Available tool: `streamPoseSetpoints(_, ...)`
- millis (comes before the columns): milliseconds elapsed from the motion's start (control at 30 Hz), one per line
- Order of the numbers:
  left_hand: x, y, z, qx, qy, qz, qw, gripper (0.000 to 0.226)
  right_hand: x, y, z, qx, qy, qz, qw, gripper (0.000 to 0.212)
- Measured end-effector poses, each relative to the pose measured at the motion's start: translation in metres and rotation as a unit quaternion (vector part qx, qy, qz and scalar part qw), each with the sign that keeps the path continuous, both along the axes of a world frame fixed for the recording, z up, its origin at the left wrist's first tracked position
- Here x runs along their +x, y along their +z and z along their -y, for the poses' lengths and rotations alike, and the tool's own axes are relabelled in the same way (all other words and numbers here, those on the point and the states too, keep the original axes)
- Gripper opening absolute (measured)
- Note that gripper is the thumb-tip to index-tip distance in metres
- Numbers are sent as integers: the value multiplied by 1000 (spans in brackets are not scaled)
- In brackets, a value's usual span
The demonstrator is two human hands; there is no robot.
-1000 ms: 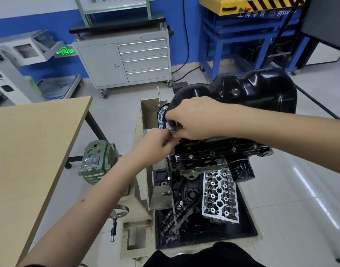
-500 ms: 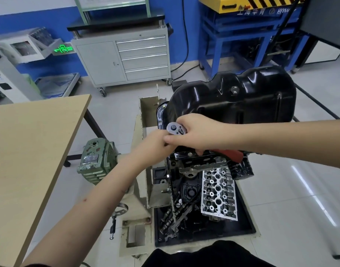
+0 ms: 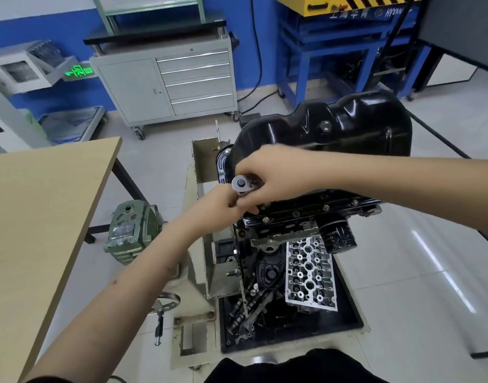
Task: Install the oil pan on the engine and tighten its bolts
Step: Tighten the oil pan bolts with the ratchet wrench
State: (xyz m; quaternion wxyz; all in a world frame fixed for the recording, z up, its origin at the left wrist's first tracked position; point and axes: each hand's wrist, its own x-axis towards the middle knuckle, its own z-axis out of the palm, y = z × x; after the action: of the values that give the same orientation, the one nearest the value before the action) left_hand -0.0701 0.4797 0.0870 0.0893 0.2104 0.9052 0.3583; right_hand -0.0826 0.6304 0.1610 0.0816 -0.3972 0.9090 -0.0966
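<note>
Now, landmark: oil pan (image 3: 334, 128), black and glossy, sitting on the engine (image 3: 281, 230) held in the stand.
Ratchet position: its round silver head (image 3: 241, 184) shows at the pan's near-left corner, just off the right hand's fingertips; the handle is hidden under that hand.
Bolts: a row (image 3: 325, 207) sits along the pan's near flange, right of the hands.
Change from half a second ago: the red handle that stuck out below the right wrist is now covered, and the right hand has swung back up over the pan's flange.
Right hand (image 3: 276, 175): reaches in from the right across the pan's front, fingers curled round the ratchet just behind its head.
Left hand (image 3: 223, 203): comes up from the lower left, directly below the ratchet head, fingertips pinching what hangs under the head, which is too hidden to name.
Cylinder head (image 3: 310, 275): lies in the tray below the pan.
</note>
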Motion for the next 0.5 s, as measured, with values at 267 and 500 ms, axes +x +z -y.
streamPoseSetpoints(267, -8, -10, -4, 28, 39, 24, 999, 46, 34, -29, 20, -425, -253, 477, 727, 14)
streamPoseSetpoints(500, -4, -5, -7, -7, -9, 57, 998, 27, -12, 20, -5, 77, 91, 51, 991, 44)
